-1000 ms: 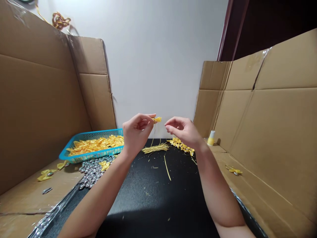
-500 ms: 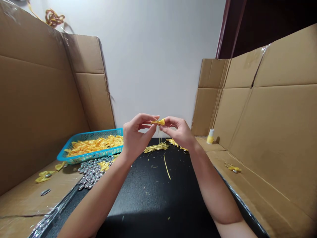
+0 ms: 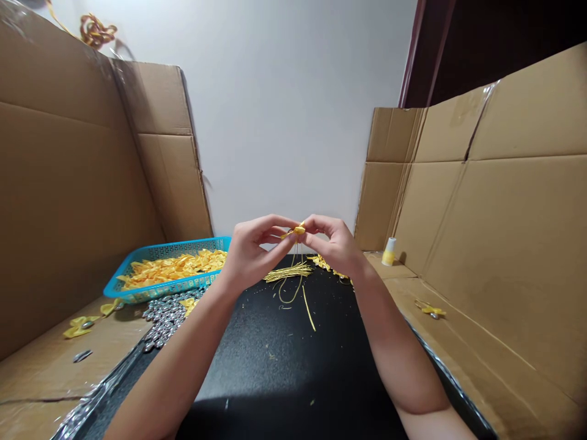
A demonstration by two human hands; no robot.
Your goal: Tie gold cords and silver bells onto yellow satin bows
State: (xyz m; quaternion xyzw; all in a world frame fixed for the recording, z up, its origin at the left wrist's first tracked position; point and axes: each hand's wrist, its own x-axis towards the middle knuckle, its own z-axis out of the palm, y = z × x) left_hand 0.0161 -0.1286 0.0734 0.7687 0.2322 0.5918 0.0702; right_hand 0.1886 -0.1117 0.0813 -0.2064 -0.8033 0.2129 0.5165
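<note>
My left hand [image 3: 251, 252] and my right hand [image 3: 334, 243] meet above the black table top [image 3: 293, 360], fingertips pinched together on a small yellow ribbon bow [image 3: 298, 230]. A thin gold wire [image 3: 293, 287] hangs from the bow in a loop down to the table. Just behind it lies a bundle of gold wires [image 3: 288, 272]. A heap of finished yellow bows [image 3: 331, 266] lies under my right wrist, partly hidden.
A blue basket [image 3: 161, 269] of yellow ribbon pieces stands at the left, with a pile of silver metal clips [image 3: 165, 318] in front of it. Cardboard walls [image 3: 504, 232] close in both sides. A small yellow-white bottle [image 3: 389, 251] stands at the right.
My right hand has come over to the left hand and taken hold of the bow. Both hands now pinch it, and the gold wire hangs in a loop below.
</note>
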